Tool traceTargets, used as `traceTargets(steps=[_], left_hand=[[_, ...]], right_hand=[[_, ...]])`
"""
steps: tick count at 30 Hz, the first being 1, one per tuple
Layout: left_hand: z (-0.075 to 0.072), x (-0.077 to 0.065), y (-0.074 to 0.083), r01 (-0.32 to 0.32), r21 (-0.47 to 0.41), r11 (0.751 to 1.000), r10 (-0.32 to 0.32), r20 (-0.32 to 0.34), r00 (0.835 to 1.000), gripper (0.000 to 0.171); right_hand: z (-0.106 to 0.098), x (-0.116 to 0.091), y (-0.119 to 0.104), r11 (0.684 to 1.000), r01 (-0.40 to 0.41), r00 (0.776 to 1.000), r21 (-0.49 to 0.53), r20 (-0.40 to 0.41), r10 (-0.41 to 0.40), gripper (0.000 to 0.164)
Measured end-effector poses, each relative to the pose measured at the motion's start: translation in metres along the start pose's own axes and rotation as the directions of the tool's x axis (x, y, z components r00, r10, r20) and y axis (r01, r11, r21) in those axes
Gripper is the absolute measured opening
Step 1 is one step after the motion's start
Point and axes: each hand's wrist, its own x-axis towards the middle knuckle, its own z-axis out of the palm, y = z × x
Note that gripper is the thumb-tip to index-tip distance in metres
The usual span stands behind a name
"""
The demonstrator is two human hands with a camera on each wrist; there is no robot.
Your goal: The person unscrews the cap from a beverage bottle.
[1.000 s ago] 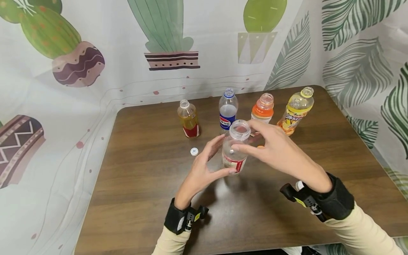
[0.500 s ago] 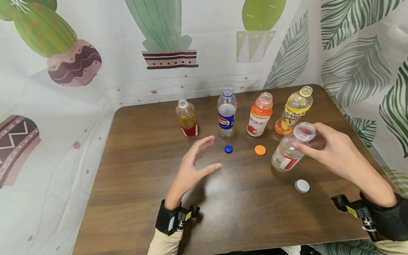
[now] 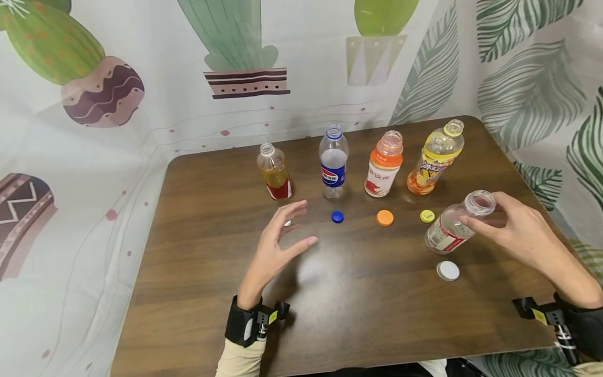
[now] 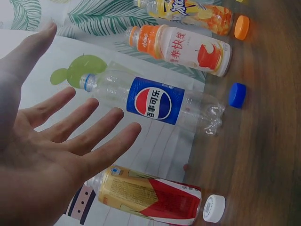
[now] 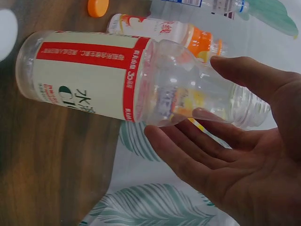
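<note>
My right hand (image 3: 529,235) has its thumb and fingers around the upper part of a clear, uncapped plastic bottle (image 3: 449,230). In the right wrist view the bottle (image 5: 89,70) shows a pale label with red bands; its base is at or close to the table. A white cap (image 3: 448,270) lies just in front of it. My left hand (image 3: 278,246) is held over the table with its fingers apart and nothing in them. In the left wrist view the left hand (image 4: 61,146) spreads before a cola bottle (image 4: 155,101) with a blue label.
Along the back of the wooden table (image 3: 198,262) stand other uncapped bottles: one with amber contents (image 3: 277,175), the cola bottle (image 3: 333,167), an orange-topped one (image 3: 383,167) and a yellow-labelled one (image 3: 433,159). Blue (image 3: 337,216), orange (image 3: 384,218) and yellow caps (image 3: 427,216) lie before them.
My right hand has carried the clear bottle from the middle to the right, beside the white cap. My left hand has come off the bottle and moved slightly left.
</note>
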Motion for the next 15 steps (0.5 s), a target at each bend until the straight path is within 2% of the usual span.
traceTargets(steps=[3, 7, 10, 11, 12, 13, 14, 15], left_hand=[[-0.004, -0.001, 0.010, 0.010, 0.015, 1.000, -0.010, 0.007, 1.000, 0.065], [-0.008, -0.002, 0.014, 0.022, 0.027, 0.999, -0.022, 0.003, 1.000, 0.063], [-0.008, -0.003, 0.009, 0.031, 0.032, 0.999, -0.031, -0.009, 0.999, 0.063], [-0.008, -0.004, 0.004, 0.027, 0.034, 0.999, -0.026, -0.017, 1.000, 0.063], [-0.009, -0.004, -0.002, 0.014, 0.037, 0.999, -0.013, -0.026, 1.000, 0.063], [-0.010, -0.004, -0.008, -0.003, 0.040, 0.999, 0.005, -0.038, 0.999, 0.063], [-0.011, -0.004, -0.013, -0.015, 0.055, 0.998, 0.017, -0.051, 0.999, 0.063], [-0.013, -0.003, -0.018, -0.025, 0.082, 0.996, 0.030, -0.064, 0.998, 0.063]], right_hand=[[0.003, -0.002, 0.003, 0.999, -0.008, 1.000, 0.039, 0.005, 0.008, 0.047], [0.004, -0.003, 0.005, 0.998, -0.016, 0.999, 0.062, 0.031, 0.014, 0.053], [0.001, -0.007, 0.000, 0.998, -0.008, 1.000, 0.060, 0.018, 0.006, 0.073], [-0.001, -0.011, -0.004, 0.998, 0.016, 1.000, 0.066, -0.024, -0.014, 0.078], [-0.004, -0.015, -0.008, 0.996, 0.054, 0.994, 0.076, -0.100, -0.046, 0.079], [-0.007, -0.019, -0.016, 0.991, 0.108, 0.976, 0.083, -0.199, -0.090, 0.077], [-0.011, -0.023, -0.026, 0.984, 0.161, 0.943, 0.080, -0.305, -0.130, 0.072], [-0.016, -0.027, -0.037, 0.974, 0.216, 0.899, 0.069, -0.403, -0.171, 0.064]])
